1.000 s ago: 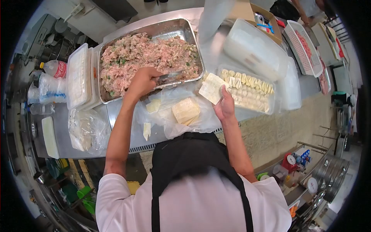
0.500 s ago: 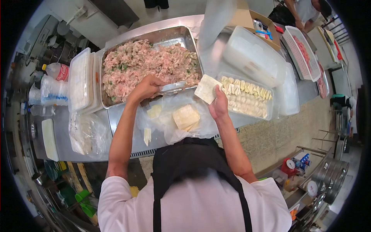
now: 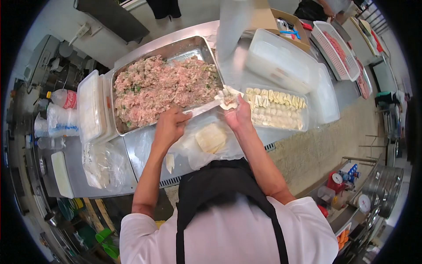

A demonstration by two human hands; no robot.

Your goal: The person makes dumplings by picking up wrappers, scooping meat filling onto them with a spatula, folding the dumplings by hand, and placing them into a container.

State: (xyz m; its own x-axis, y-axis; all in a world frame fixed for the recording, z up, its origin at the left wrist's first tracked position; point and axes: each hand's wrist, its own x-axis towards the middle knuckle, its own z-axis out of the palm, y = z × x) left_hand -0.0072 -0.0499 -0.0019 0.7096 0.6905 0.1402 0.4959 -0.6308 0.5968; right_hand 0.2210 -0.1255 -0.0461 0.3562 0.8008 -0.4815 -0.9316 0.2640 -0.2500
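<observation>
My left hand (image 3: pixel 172 126) grips a flat metal spatula (image 3: pixel 204 108), whose tip touches the filling on a wrapper. In my right hand (image 3: pixel 240 115) lies that pale wrapper (image 3: pixel 228 97), its edges curled up around a bit of meat. A metal tray (image 3: pixel 115 115) of minced meat (image 3: pixel 158 88) with green bits is beyond my left hand. Between my forearms, a stack of square wrappers (image 3: pixel 211 137) rests on thin plastic. Right of my right hand, a clear container (image 3: pixel 304 127) holds rows of folded dumplings (image 3: pixel 276 119).
Stacked lidded containers (image 3: pixel 91 105), a plastic bag (image 3: pixel 103 165) and bottles (image 3: pixel 63 97) are at the left. Large translucent tubs (image 3: pixel 281 59), a cardboard box (image 3: pixel 288 26) and a white basket (image 3: pixel 336 50) of meat are at the back right. Another person (image 3: pixel 327 9) is partly visible there.
The spatula has moved from the tray's near edge to the wrapper, which now carries filling and is cupped instead of flat. My right hand has shifted left.
</observation>
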